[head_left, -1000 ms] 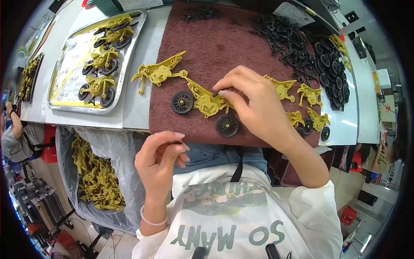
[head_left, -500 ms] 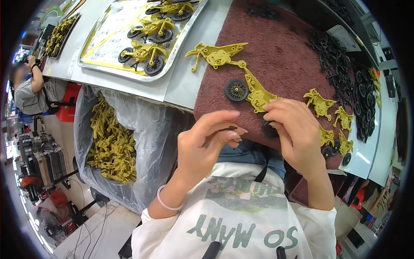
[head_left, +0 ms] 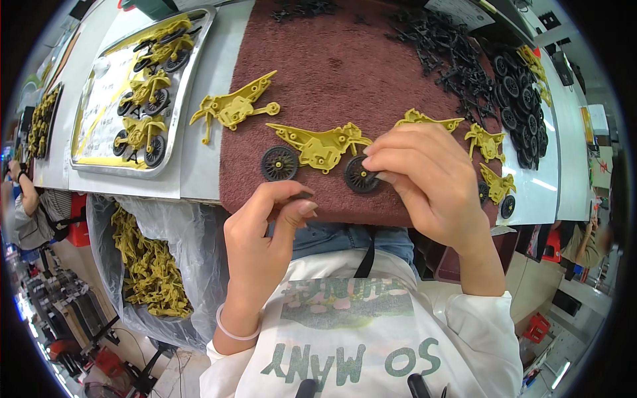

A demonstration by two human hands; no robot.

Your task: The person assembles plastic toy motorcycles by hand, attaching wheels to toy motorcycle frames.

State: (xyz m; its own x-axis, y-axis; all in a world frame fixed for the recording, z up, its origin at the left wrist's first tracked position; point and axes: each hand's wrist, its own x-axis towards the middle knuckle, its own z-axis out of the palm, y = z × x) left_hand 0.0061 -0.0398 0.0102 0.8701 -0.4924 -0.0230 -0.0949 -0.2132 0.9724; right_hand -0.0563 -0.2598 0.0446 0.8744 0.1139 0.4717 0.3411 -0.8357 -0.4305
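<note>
A yellow plastic toy motorcycle body [head_left: 320, 147] lies on the maroon cloth in front of me. One black spoked wheel [head_left: 279, 164] is at its left end, and another black wheel [head_left: 362, 175] is at its right end. My right hand [head_left: 431, 176] bends over that right end, thumb and fingertips closed at the wheel's edge; the fingers partly hide the contact. Near the cloth's front edge, my left hand [head_left: 262, 222] pinches a small black part [head_left: 302, 196], mostly covered by the fingers. To the left, a second yellow body [head_left: 233, 106] without wheels overlaps the cloth's edge.
Several wheeled yellow motorcycles stand on a metal tray [head_left: 182, 119] at left. A plastic-lined bin [head_left: 199, 265] below holds yellow parts. Black parts [head_left: 451, 56] are heaped at the back right, beside piled wheels [head_left: 524, 99]. More yellow bodies [head_left: 486, 141] lie right of my hand.
The view has swung to the right. The body under my right hand now lies more level, with its right-hand wheel in fuller view. My left hand still pinches the small black part.
</note>
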